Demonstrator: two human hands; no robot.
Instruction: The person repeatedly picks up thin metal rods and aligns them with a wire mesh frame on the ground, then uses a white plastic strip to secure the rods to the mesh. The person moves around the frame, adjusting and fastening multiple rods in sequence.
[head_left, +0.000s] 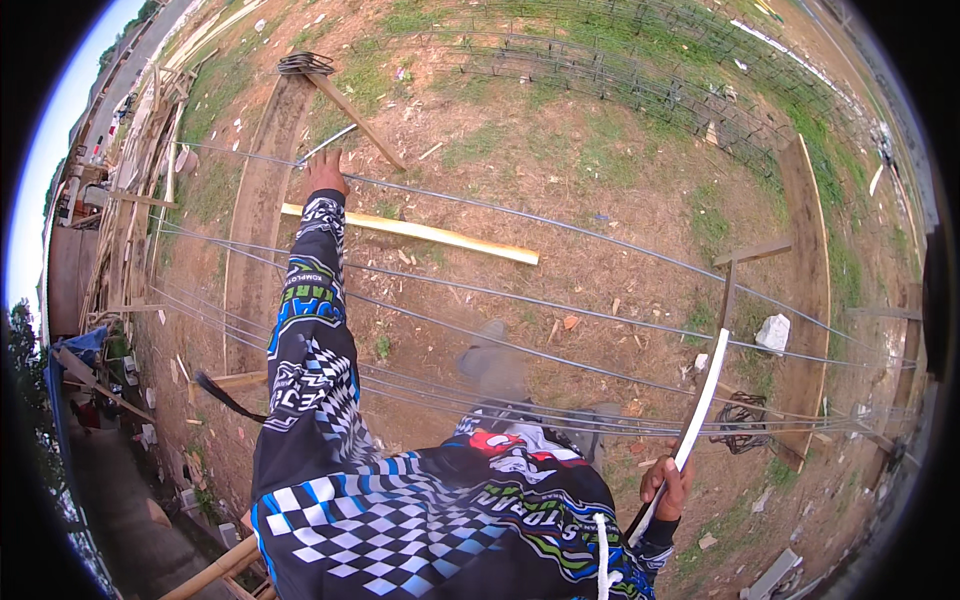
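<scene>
My left hand (324, 173) stretches far out over a row of long steel rods (560, 310) that lie side by side across wooden planks. Its fingers rest on a short grey rod (326, 146) near the far plank (262, 180); whether they close around it cannot be made out. My right hand (668, 482) is low at the right, closed around a long white curved strip (700, 400) that rises up and to the right. My checkered black, white and blue sleeves and shirt fill the lower middle.
A pale timber batten (420, 234) lies on the bare dirt under the rods. A wire mesh panel (640, 90) lies on the grass at the top. Another plank (808, 290) supports the rods at right, with a coil of tie wire (742, 420) beside it. Stacked timber (140, 190) stands at left.
</scene>
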